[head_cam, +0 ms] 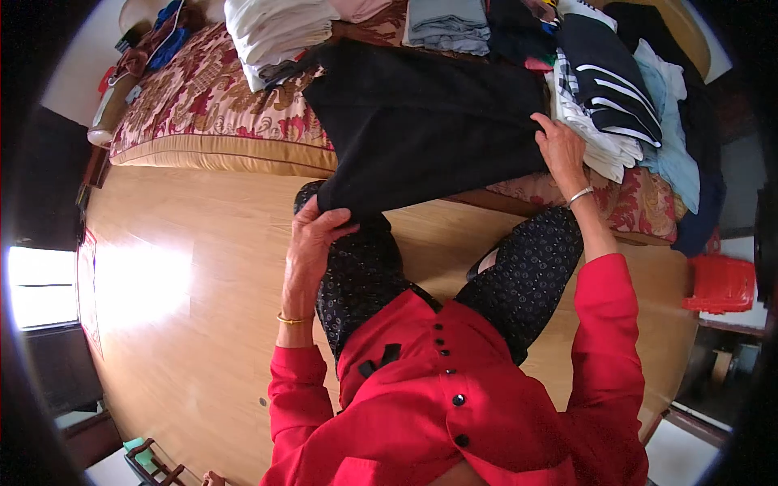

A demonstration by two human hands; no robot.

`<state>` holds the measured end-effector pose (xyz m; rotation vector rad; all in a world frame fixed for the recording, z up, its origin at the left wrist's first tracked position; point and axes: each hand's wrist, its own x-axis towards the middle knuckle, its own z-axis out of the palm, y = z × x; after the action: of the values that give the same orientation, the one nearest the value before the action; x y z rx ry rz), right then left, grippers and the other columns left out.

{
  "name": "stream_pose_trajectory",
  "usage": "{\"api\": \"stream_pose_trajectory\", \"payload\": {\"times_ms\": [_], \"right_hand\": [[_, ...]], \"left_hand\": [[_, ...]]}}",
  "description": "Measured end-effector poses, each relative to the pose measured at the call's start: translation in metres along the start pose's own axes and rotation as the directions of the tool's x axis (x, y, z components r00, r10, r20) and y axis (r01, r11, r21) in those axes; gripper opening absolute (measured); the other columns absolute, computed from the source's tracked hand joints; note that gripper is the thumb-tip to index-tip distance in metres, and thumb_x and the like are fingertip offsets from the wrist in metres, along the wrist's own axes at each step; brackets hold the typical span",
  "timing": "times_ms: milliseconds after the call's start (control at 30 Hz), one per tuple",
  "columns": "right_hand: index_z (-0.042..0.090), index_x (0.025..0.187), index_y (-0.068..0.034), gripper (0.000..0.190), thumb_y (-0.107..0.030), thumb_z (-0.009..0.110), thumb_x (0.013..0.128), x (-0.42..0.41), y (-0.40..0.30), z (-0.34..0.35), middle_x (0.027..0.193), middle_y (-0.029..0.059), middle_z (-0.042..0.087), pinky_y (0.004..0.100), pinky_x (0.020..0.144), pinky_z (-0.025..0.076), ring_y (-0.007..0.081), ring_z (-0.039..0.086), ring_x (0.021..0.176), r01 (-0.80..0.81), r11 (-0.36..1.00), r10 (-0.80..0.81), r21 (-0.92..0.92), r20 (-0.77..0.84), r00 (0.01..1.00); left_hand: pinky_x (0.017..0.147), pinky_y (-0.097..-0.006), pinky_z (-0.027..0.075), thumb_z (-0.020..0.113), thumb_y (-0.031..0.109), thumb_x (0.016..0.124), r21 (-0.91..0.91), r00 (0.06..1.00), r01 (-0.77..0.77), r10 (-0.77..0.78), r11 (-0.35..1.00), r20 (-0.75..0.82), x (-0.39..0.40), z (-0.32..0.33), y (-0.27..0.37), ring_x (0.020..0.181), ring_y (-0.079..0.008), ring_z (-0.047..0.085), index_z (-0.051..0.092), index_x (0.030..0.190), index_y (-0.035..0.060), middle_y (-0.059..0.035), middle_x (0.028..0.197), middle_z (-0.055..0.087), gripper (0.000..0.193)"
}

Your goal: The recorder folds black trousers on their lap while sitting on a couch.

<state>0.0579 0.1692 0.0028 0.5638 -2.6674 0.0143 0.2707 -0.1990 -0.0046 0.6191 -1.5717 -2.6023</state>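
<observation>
A black cloth garment, possibly trousers, is spread over the sofa's edge and my left thigh. Its near left corner is pinched between the thumb and fingers of my left hand. At the garment's right end, my right hand grips the edge, its fingertips partly hidden by cloth. Just beyond that hand lie folded white clothes and a dark garment with white stripes. The black garment's far left end reaches a stack of folded white clothes.
The garments rest on a floral-patterned sofa or bed. Folded grey clothes sit at the back, light blue cloth at the right. A red plastic container stands at the right. Part of a chair shows at lower left.
</observation>
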Motion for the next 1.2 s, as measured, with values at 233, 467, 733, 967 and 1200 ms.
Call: {"api": "stream_pose_trajectory", "payload": {"times_ms": [233,467,733,967,1200], "right_hand": [[0.061,0.117,-0.018,0.040,-0.004,0.057,0.081,-0.017,0.038,0.005,0.103,0.0119,0.064,0.0409,0.077,0.050,0.0311,0.061,0.092,-0.099,0.986,0.096,0.133,0.031,0.995],[0.057,0.121,-0.010,0.052,0.009,0.054,0.073,-0.069,-0.019,-0.022,0.126,0.0128,0.052,0.0421,0.101,0.041,0.0321,0.045,0.122,0.345,0.926,-0.345,0.154,-0.031,0.938],[0.061,0.105,-0.006,0.037,0.006,0.065,0.069,-0.062,-0.010,-0.010,0.125,0.0093,0.053,0.0395,0.104,0.040,0.0290,0.044,0.124,0.162,0.944,-0.160,0.286,-0.032,0.987],[0.061,0.102,-0.004,0.036,0.009,0.066,0.069,-0.087,-0.013,-0.034,0.115,0.0118,0.059,0.0380,0.091,0.049,0.0301,0.058,0.106,0.111,0.822,-0.099,0.558,-0.052,0.994],[0.062,0.102,-0.002,0.034,0.001,0.071,0.070,-0.084,-0.013,-0.040,0.096,0.0083,0.066,0.0305,0.076,0.047,0.0218,0.063,0.091,-0.080,0.682,0.154,0.727,-0.036,0.987]], "left_hand": [[0.057,-0.0258,0.044,0.066,0.008,0.080,0.077,0.994,0.085,-0.080,0.993,-0.075,-0.009,-0.023,-0.019,0.074,-0.0110,0.058,0.058,0.113,0.0045,-0.0015,0.087,0.062,0.034],[0.068,-0.0253,0.044,0.064,0.009,0.081,0.051,0.991,-0.040,0.046,0.998,-0.129,-0.031,0.010,-0.007,0.084,-0.0108,0.058,0.049,0.127,0.0041,-0.0043,0.103,0.062,0.048],[0.080,-0.0282,0.047,0.065,-0.003,0.072,0.158,0.997,-0.070,0.064,0.985,0.041,-0.039,0.018,0.007,0.092,-0.0152,0.059,0.060,0.117,0.0035,-0.0024,0.105,0.062,0.045],[0.089,-0.0280,0.045,0.062,-0.013,0.067,0.776,0.883,-0.264,0.467,0.573,-0.044,-0.037,-0.016,-0.004,0.101,-0.0192,0.058,0.066,0.100,0.0070,-0.0070,0.101,0.062,0.039],[0.084,-0.0294,0.047,0.062,-0.013,0.067,0.742,0.717,-0.554,0.669,0.377,0.196,0.014,-0.007,0.043,0.092,-0.0191,0.059,0.067,0.094,0.0060,-0.0061,0.099,0.063,0.034]]}}
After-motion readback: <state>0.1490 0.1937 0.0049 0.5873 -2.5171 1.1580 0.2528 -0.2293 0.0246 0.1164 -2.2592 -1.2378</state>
